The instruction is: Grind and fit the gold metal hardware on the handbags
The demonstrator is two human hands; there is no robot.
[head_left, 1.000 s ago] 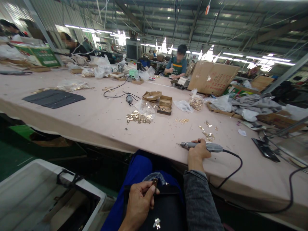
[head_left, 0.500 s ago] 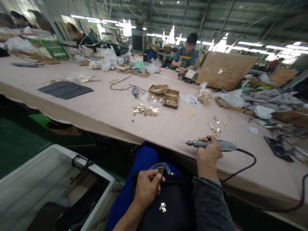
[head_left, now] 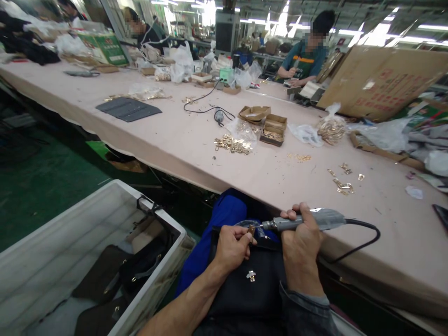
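My left hand (head_left: 233, 247) pinches a small brown tab (head_left: 251, 230) with a metal fitting, above a black bag (head_left: 252, 298) on my lap. A shiny metal clasp (head_left: 251, 276) sits on the bag's front. Wrapped in my right hand (head_left: 303, 238) is a grey electric screwdriver (head_left: 325, 218), its thin bit pointing left. The bit's tip is at the tab; whether it touches is too small to tell. A black cord runs from the tool's rear.
The pink-covered table (head_left: 196, 154) holds gold metal pieces (head_left: 233, 144), small cardboard boxes (head_left: 273, 129) and a dark flat panel (head_left: 129, 108). At left stands a white bin (head_left: 115, 186) with bags inside. Across the table a person (head_left: 304, 56) works.
My right hand has brought the screwdriver down and left, from above the table edge to the tab. My left hand still holds the tab. The view has shifted.
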